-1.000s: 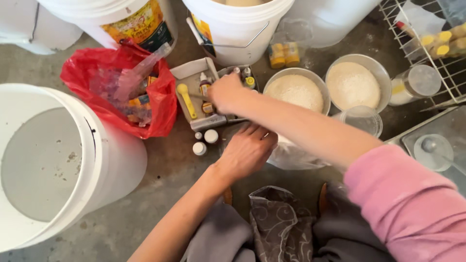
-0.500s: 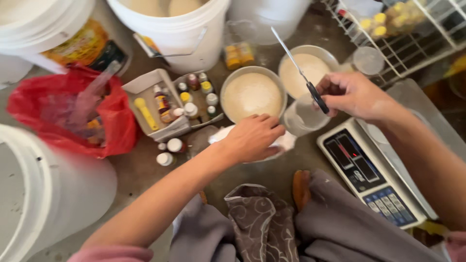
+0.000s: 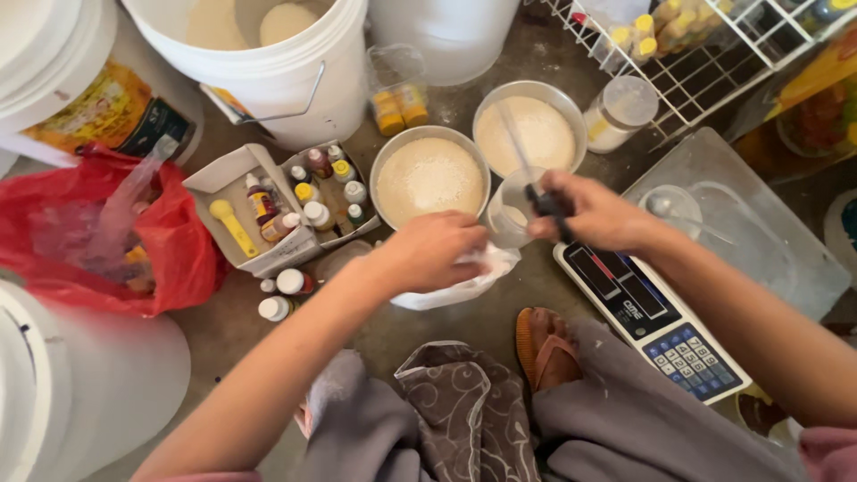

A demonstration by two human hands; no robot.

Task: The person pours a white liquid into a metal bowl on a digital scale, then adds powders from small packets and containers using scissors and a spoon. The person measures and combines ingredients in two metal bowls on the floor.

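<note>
Looking down from the head camera, the view took in a cluttered concrete floor and two bare hands at work above the person's knees. The left hand (image 3: 435,252) lay curled over a white plastic bag (image 3: 464,284), fingers closed down on its crumpled top, pinning it to the floor just in front of a metal bowl of pale powder (image 3: 429,175). The right hand (image 3: 591,212) was closed around the dark handle of a knife (image 3: 528,174) — its thin blade, blurred, slanted up and away over a small clear cup (image 3: 513,207) that stood between the two hands, just beside the bag. A second metal bowl of powder (image 3: 528,131) sat behind the cup, touching the first bowl or very nearly so.

Under the right wrist lay a flat kitchen scale (image 3: 661,326) with a dark panel and blue keypad, its steel plate reaching toward a white wire rack (image 3: 714,71). A lidded plastic jar (image 3: 618,112) stood beside that rack. To the left, an open cardboard box (image 3: 268,210) held small dropper bottles and a yellow scoop; a few more bottles stood loose on the floor in front of it. Further left sat a red plastic bag (image 3: 98,241) — and behind the box a large white bucket (image 3: 268,62) with powder inside.
</note>
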